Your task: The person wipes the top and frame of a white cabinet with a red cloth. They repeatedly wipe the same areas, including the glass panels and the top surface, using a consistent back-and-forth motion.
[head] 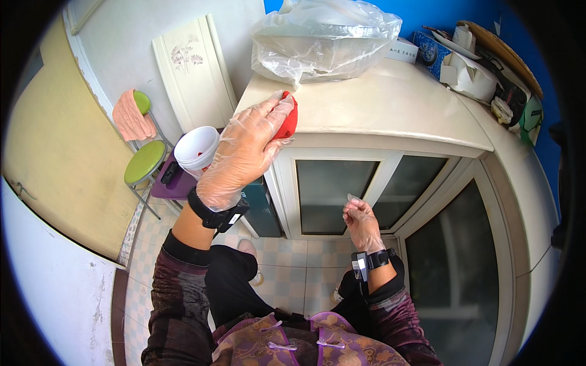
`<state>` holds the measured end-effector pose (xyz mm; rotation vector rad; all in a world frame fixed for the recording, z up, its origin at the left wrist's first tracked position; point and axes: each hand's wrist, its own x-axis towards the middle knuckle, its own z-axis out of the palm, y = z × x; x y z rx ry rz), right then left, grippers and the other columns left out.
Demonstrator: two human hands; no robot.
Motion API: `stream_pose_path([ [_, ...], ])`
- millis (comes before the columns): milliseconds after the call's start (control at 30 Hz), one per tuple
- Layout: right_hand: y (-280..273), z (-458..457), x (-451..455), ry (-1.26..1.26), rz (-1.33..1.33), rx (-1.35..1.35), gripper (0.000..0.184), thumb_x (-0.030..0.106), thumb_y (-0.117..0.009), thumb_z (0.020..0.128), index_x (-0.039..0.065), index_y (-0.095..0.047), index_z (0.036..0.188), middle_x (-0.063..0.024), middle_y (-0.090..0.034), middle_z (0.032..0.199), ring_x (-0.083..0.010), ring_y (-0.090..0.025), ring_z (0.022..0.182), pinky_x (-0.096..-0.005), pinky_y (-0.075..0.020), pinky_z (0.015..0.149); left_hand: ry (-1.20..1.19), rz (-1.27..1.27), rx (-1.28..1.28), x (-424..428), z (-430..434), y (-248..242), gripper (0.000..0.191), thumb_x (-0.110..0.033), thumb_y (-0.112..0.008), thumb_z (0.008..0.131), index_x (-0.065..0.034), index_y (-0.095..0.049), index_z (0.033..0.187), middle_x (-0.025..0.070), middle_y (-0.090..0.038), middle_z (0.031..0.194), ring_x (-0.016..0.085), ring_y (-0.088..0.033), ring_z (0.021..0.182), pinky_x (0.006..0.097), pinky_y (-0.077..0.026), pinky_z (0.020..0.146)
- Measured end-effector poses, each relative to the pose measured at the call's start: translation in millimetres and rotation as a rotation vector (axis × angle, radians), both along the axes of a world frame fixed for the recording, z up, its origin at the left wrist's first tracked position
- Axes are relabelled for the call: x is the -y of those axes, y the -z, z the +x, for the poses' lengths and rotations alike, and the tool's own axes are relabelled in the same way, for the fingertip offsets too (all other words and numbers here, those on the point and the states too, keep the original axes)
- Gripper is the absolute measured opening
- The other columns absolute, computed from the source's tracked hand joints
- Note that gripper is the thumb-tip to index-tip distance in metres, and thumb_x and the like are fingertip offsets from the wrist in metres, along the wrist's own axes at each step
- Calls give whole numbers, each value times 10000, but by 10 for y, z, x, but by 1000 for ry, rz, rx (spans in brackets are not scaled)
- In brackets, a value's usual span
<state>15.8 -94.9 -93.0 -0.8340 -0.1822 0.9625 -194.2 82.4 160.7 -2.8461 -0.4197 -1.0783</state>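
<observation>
My left hand (245, 146), in a clear plastic glove, is shut on a red cloth (287, 120) at the front left edge of the cream countertop (366, 105). The fingers cover part of the cloth. Lower and to the right, my right hand (362, 224) hangs in front of the glazed cabinet doors (336, 196). It also wears a clear glove, whose loose tip sticks up past the curled fingers, and nothing shows in its grasp. Each wrist carries a black strap with a small device. Just left of my left forearm stands a white plastic bucket (194, 144).
A bulky thing wrapped in clear plastic (320, 50) sits at the countertop's back. Boxes and dishes (471, 68) crowd the right corner. To the left are a purple stool (169, 180), a green folding chair (145, 160) with a pink towel (132, 116), and a leaning panel (192, 68).
</observation>
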Motion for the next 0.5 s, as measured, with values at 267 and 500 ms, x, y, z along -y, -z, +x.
stream_pose_path([
  [267,11,-27,-19,-35,2,34,147,-31,-559,999,85,-614,1070,-42,-650,994,-160,-637,889,-280,-557,813,-95,35,37,-192,-316,57,624,-142,-746,886,-91,-521,1465,169,-550,1459,366,-558,1275,448,-434,1102],
  [500,5,-66,-82,-53,23,13,126,-30,-570,996,75,-620,1046,-61,-660,967,-162,-643,865,-270,-563,784,35,-186,211,-366,-518,160,584,-128,-723,917,-57,-517,1458,217,-535,1476,397,-513,1355,418,-411,1135],
])
